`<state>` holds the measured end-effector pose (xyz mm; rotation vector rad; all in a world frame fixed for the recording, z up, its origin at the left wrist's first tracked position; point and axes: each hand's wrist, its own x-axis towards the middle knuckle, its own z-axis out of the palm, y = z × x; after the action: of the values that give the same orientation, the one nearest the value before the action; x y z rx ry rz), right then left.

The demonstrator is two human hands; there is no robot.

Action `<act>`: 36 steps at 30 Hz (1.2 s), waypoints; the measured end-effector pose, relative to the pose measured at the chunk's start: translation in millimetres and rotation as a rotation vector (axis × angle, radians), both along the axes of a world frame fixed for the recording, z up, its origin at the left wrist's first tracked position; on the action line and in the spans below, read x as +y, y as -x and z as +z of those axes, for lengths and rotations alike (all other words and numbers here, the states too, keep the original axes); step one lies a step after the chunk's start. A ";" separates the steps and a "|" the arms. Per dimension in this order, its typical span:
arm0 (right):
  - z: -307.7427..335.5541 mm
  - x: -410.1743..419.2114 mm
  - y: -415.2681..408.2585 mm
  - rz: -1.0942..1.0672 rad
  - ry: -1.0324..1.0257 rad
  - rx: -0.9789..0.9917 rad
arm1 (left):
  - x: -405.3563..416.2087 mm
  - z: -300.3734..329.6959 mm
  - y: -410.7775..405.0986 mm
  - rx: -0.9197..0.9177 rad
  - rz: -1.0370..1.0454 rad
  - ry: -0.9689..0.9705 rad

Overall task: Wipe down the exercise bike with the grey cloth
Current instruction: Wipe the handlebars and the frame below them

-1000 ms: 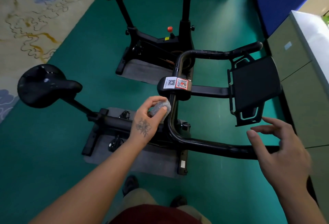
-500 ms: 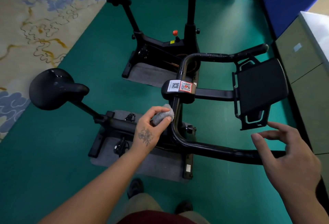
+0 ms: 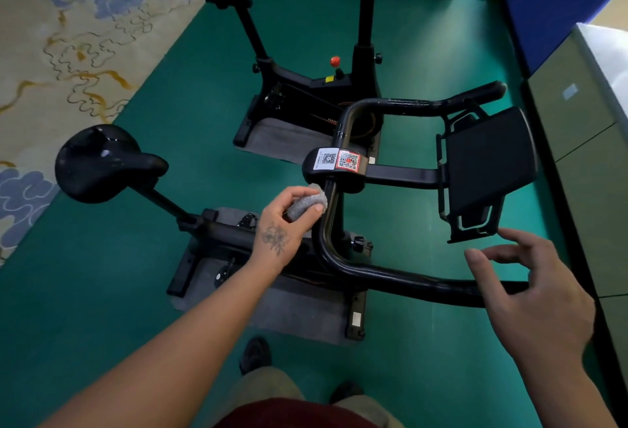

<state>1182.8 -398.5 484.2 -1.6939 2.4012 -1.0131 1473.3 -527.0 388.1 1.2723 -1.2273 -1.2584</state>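
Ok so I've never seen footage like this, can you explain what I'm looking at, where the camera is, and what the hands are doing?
The camera sits on a person's head, looking forward and down, so you see their own arms, legs and shoes. No robot here: just two bare hands. In front stands a black exercise bike on a grey mat over green floor, with its saddle to the left and curved handlebar in the middle. The left hand holds a balled grey cloth against the handlebar, just below the QR stickers. The right hand is open over the handlebar's near arm, holding nothing. A second bike stands behind, and a patterned rug lies at upper left.
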 end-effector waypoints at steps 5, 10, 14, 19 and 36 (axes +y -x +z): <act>-1.8 0.5 3.6 0.018 -0.012 0.006 | 42.2 -9.6 -8.1 0.015 0.051 -0.011; -3.0 -0.3 4.7 0.025 -0.005 0.013 | 62.9 -8.8 -4.5 0.043 0.079 0.003; -3.9 -1.5 5.9 0.033 0.004 0.024 | 39.1 -3.6 -3.9 0.010 0.078 0.049; -4.9 1.1 7.6 0.044 0.011 0.019 | 41.3 -2.0 -0.5 -0.014 0.088 0.062; -10.4 5.3 18.9 0.186 0.065 0.031 | 114.1 3.7 20.4 -0.236 0.198 0.224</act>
<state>1164.0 -393.2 473.8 -1.9254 2.1992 -1.0538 1453.0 -412.9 391.8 1.3660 -1.3300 -0.8218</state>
